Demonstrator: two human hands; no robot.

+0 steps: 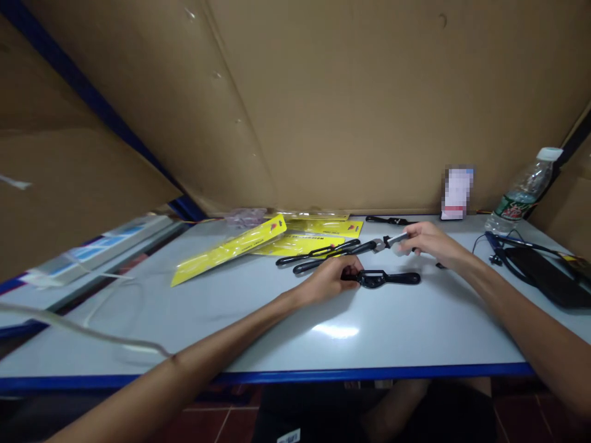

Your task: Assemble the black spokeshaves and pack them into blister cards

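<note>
"Black tool, where?"

"Near the front-middle of the tabletop, right at the left hand. Lies roughly crosswise, free handle pointing right."

"Left hand state?"

"Gripping. Thumb and fingers closed round the tool's left handle. That end's mostly hidden by them."

"And the right hand?"

"Pinching a small grey piece, fingertips closed on it. Piece is blurry, can't tell what it is. Pale patch under the fingers, unclear too."

"Right hand versus the tool?"

"Apart. It's above the free handle in the view, a bit farther from the person. Free handle ends below those fingers, not touching."

"Other tools?"

"Two more tools side by side just beyond the left hand, slanting up to the right. One rear tool at the back edge, by the wall, which is cardboard."

"Yellow stuff?"

"Packs, card with clear plastic, overlapping, left of and behind the two tools. Nearest one slants."

"Right side?"

"Phone upright at the back, screen blurred out. Bottle, clear, white cap, tilted in the view. Black pouch nearer, well right of the right hand."

"Left side?"

"White cable, runs in to the left forearm."
</note>
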